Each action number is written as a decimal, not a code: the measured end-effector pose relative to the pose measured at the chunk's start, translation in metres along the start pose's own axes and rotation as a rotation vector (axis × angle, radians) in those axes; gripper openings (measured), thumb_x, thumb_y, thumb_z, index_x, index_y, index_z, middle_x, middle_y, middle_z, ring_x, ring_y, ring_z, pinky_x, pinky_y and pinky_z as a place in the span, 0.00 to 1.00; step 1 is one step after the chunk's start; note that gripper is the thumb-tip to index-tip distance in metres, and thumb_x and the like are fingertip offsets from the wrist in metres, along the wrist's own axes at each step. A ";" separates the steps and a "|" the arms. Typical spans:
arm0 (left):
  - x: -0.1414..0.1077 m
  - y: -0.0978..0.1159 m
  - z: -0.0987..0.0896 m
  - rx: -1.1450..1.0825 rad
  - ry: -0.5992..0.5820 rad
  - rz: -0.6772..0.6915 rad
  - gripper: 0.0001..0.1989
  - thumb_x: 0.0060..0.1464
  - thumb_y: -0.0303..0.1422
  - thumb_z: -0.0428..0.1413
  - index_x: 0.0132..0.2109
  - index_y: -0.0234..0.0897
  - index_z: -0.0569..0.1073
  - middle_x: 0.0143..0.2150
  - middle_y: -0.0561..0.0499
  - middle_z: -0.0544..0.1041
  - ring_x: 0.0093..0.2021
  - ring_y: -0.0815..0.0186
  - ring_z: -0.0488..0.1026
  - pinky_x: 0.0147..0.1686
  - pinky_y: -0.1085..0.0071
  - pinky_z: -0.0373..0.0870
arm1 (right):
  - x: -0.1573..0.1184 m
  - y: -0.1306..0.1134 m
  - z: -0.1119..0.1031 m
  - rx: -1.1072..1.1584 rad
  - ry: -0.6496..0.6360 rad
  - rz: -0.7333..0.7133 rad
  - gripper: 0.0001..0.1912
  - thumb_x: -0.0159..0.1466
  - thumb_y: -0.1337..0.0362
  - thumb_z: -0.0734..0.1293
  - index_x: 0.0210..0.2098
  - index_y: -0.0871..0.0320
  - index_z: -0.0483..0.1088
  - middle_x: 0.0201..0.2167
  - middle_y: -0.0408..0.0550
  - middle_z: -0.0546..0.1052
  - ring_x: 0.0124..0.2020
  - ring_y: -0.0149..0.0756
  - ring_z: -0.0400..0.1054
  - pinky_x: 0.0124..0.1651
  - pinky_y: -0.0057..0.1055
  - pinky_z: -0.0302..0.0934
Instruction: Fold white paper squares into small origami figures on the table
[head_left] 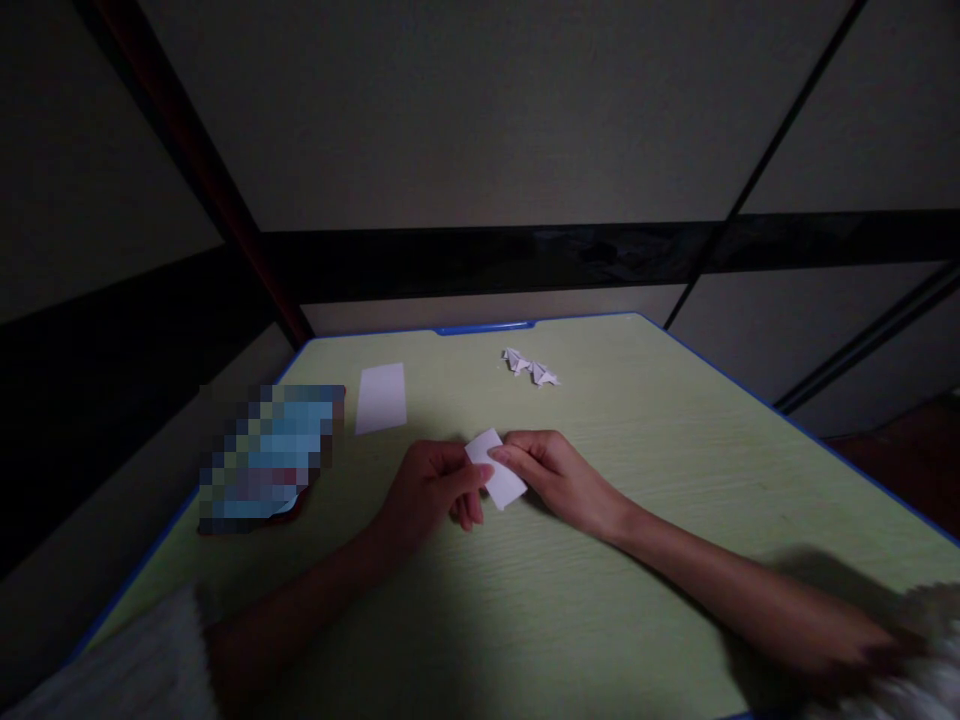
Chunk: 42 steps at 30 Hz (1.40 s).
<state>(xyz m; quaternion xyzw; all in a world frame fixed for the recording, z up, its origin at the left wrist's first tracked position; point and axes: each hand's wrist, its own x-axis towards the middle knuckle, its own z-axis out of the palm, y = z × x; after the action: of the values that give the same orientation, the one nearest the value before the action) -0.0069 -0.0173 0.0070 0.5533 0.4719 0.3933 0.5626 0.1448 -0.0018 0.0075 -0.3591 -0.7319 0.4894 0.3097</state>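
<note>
Between my two hands is a small white piece of paper (507,488), tilted, held over the middle of the table. My left hand (435,485) pinches its left edge, thumb on top and the other fingers curled beneath. On the paper's upper right side, my right hand (544,462) grips with the thumb laid across the face and the fingers folded behind. Whether the paper is folded in layers I cannot tell. Farther back lie two small folded white paper figures (544,375), side by side and close together.
A flat white sheet of paper (382,397) lies at the back left. Beside it, at the left edge, is a blurred-out bluish flat object (274,455). The pale green table (637,620) has a blue rim, with dark-banded panels (487,120) standing behind it.
</note>
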 end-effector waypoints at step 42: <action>0.002 0.003 -0.008 0.139 -0.353 0.056 0.13 0.43 0.38 0.49 0.19 0.35 0.59 0.15 0.60 0.54 0.17 0.77 0.51 0.17 0.79 0.49 | -0.002 -0.001 -0.002 0.346 -0.230 -0.013 0.17 0.57 0.60 0.60 0.16 0.60 0.53 0.14 0.35 0.51 0.16 0.21 0.42 0.18 0.23 0.38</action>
<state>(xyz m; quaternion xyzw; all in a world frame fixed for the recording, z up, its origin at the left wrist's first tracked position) -0.0138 -0.0134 0.0105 0.6641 0.3762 0.2723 0.5859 0.1475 -0.0027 0.0088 -0.2375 -0.6698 0.6436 0.2842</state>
